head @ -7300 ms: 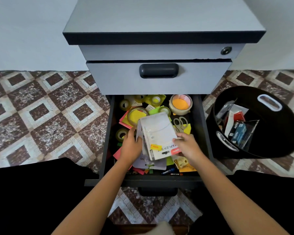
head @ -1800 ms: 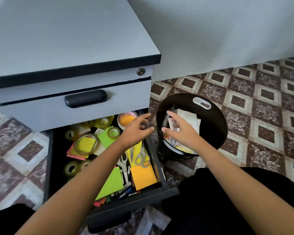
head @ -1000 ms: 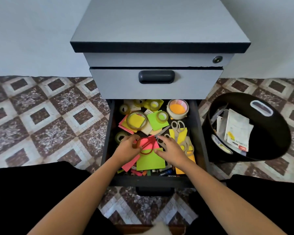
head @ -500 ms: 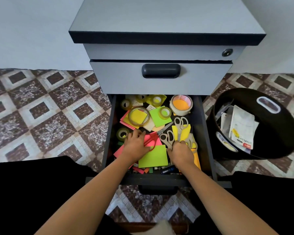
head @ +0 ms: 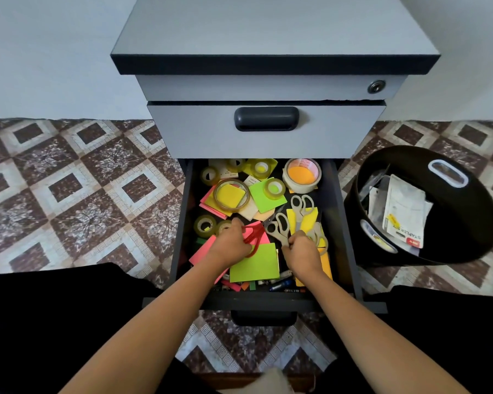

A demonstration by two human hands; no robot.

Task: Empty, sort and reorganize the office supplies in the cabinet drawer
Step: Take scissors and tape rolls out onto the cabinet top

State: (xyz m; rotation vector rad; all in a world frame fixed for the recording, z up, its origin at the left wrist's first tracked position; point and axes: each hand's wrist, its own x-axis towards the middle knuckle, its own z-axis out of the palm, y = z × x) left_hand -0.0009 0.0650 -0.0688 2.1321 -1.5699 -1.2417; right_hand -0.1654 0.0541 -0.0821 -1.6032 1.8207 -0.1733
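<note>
Early stage: left grip (head: 231, 245) holds red scissors (head: 256, 236), right grip (head: 302, 253) clasps grey scissors (head: 279, 230); packets (head: 404, 211) in bin (head: 467, 240) at 3 o'clock, drawer (head: 268, 304) mostly full.

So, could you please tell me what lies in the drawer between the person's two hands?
In the head view: a lime-green sticky-note pad and the red-handled scissors gripped by the left hand; the right hand grips grey-handled scissors.

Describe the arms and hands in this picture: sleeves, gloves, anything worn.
Both arms are bare up to the picture's lower edge: no sleeve shows on the left arm or the right arm. The left hand and the right hand wear no gloves, and no watch, bracelet or ring is visible. Beneath both arms lies black clothing.
</note>
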